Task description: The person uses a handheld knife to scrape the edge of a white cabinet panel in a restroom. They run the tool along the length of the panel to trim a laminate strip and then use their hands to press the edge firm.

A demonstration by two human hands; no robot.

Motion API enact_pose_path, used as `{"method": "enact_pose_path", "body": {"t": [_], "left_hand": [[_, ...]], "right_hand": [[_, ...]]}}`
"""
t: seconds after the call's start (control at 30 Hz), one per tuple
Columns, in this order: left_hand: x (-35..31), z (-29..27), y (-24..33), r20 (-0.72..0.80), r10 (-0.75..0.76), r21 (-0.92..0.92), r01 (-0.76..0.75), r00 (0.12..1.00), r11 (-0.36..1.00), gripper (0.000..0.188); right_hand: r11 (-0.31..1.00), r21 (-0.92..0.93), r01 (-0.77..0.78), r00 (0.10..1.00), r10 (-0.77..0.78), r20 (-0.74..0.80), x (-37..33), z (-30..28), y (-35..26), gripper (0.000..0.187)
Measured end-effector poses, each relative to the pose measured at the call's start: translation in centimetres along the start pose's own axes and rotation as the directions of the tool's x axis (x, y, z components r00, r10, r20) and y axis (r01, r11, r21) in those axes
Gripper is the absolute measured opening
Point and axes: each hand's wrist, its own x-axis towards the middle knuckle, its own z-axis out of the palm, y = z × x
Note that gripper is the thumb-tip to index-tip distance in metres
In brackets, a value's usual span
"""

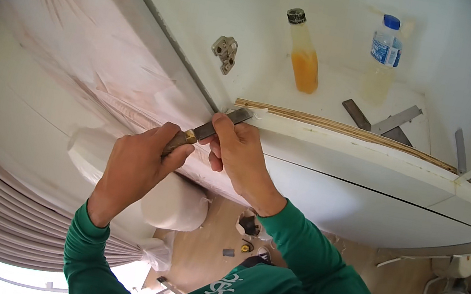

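My left hand [136, 161] is closed around the worn wooden handle of a chisel [240, 116]. The fingers of my right hand [243, 157] grip the same chisel's flat grey blade, thumb on top. Its tip lies at the left front corner of a white cabinet shelf [336, 140], beside the upright side panel. A small pale curl of material [260, 113] stands by the tip; I cannot tell if they touch. Along the shelf's front runs a bare, layered wood edge [344, 128].
Inside the cabinet stand a bottle with orange liquid [304, 65] and a blue-capped plastic bottle [385, 54]. Flat metal pieces [399, 119] lie nearby. A metal hinge plate [224, 53] sits on the side wall. Below are a white rounded seat [176, 205] and a tape measure [247, 247].
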Motion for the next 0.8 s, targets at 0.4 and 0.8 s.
{"method": "enact_pose_path", "body": {"t": [0.4,0.8], "left_hand": [[0.6,0.6,-0.2,0.051,0.023,0.042,-0.025,0.998,0.999,0.035],[-0.8,1.0,0.8,0.003,-0.074,-0.062,0.074,0.997,0.995,0.03]], "right_hand": [[0.997,-0.051,0.06,0.998,-0.061,-0.024,-0.6,-0.5,0.9,0.06],[0.987,-0.16,0.008,1.0,-0.01,-0.013,0.0,-0.1,0.1,0.062]]}}
